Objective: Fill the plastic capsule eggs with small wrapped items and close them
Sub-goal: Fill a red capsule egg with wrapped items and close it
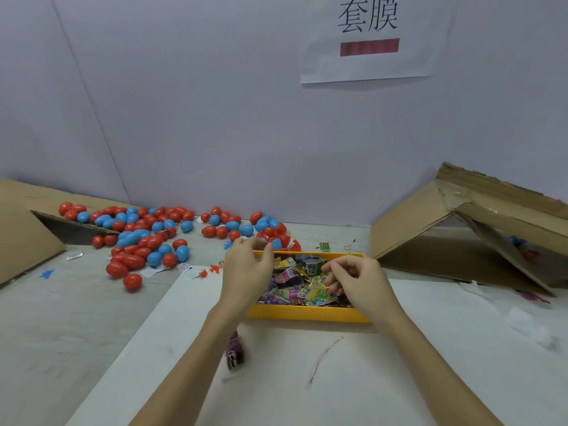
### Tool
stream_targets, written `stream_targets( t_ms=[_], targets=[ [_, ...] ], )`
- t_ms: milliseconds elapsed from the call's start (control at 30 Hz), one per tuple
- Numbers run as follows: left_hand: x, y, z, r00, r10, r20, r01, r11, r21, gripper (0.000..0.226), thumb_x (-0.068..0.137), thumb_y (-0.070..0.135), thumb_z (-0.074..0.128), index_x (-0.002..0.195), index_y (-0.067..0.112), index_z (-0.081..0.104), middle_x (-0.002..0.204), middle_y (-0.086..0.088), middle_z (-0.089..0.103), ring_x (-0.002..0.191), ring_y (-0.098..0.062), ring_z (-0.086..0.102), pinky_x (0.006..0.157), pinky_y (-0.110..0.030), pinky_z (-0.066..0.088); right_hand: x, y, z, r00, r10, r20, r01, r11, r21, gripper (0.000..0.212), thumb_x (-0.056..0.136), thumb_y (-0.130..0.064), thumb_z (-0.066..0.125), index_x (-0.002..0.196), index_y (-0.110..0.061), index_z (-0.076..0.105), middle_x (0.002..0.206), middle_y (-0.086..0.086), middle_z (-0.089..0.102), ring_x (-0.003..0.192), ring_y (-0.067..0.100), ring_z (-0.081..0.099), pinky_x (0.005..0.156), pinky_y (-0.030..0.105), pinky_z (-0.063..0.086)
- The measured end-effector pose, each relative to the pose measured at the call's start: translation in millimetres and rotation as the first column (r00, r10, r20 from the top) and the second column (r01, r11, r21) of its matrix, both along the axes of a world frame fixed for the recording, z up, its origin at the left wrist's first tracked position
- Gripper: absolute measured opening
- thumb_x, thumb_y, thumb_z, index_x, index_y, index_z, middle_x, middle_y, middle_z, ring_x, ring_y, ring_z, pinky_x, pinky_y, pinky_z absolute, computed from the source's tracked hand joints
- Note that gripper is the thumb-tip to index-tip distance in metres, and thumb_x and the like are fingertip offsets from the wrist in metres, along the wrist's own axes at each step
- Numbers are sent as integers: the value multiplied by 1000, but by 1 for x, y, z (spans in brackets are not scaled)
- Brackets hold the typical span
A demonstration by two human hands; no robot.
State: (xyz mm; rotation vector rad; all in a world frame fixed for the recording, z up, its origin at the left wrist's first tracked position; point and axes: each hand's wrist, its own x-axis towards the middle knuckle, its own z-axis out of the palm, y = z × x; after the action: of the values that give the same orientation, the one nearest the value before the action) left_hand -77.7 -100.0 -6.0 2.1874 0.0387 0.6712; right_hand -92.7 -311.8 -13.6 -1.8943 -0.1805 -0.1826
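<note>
A yellow tray (307, 315) full of small wrapped items (295, 292) sits in the middle of the table. My right hand (356, 279) is curled over the tray's right side, its fingertips pinching a small yellow wrapped item (326, 285). At the tray's far left corner my left hand (247, 267) shows only its back; its fingers curl away from me and whatever they hold is hidden. Several closed red and blue capsule eggs (144, 241) lie heaped on the table at the back left, and a few open red halves (287, 241) lie just behind the tray.
A tilted cardboard box (27, 235) stands at the left and another (461, 229) at the right. A purple packet (235, 353) and a thin paper strip (322, 358) lie on the white sheet (399, 364) near me. Small blue toy (46, 273) and orange toy (215, 268) lie loose.
</note>
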Motion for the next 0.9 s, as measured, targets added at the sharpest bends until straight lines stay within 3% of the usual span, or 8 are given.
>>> stream_targets(
  t_ms=[100,300,367,500,600,700,800,900],
  targets=[
    [43,16,8,997,48,-67,-43,996,78,27,103,25,56,120,7,68,116,-6,68,100,-16,62,86,-32,55,3,0,-2,1000,-1,-5,1,1000,-1,23,104,-12,56,92,-14,76,75,2,75,68,12,69,66,21,56],
    [114,57,-7,956,207,-206,-93,886,455,29,99,14,53,123,8,68,129,-17,57,118,-32,54,101,-46,49,7,0,-7,1000,1,-3,-1,1000,2,23,104,-14,57,92,-16,75,74,0,74,66,11,69,65,19,55],
    [125,67,-14,936,235,-261,-82,869,488,24,95,10,55,113,6,70,124,-18,57,118,-32,52,98,-44,49,9,-1,-7,1000,5,1,-5,1000,19,23,104,-14,56,91,-16,75,73,0,74,64,10,69,63,18,55],
    [132,72,-16,943,246,-224,-133,897,422,13,88,-3,56,79,1,65,103,-26,63,104,-36,58,83,-46,49,11,-1,-8,1000,5,10,-6,999,38,25,105,-13,55,90,-15,75,72,1,74,63,10,68,62,20,55],
    [122,64,-7,973,204,-103,-156,921,357,10,92,1,63,95,-2,72,108,-19,66,104,-29,56,84,-38,48,11,-2,-8,1000,5,12,-6,998,59,26,105,-12,55,89,-15,76,72,2,74,63,10,69,63,21,56],
    [87,35,11,999,1,-50,9,981,193,16,85,13,80,96,10,69,100,-6,68,91,-16,60,75,-21,48,10,-2,-8,1000,0,19,-1,998,56,26,104,-11,55,90,-16,76,72,1,75,64,11,69,63,22,57],
    [34,3,16,975,-221,-38,219,975,-49,28,81,22,84,89,20,58,90,8,64,83,-4,63,67,-15,51,8,-1,-7,1000,-7,23,6,999,43,26,104,-11,55,89,-17,76,72,0,74,63,11,68,62,21,55],
    [-11,-25,1,919,-393,35,394,917,-61,34,84,24,82,92,30,50,86,17,64,82,0,64,68,-12,51,4,1,-8,999,-16,43,15,1000,20,26,104,-13,56,89,-20,76,71,-1,73,62,12,68,63,24,55]
  ],
)
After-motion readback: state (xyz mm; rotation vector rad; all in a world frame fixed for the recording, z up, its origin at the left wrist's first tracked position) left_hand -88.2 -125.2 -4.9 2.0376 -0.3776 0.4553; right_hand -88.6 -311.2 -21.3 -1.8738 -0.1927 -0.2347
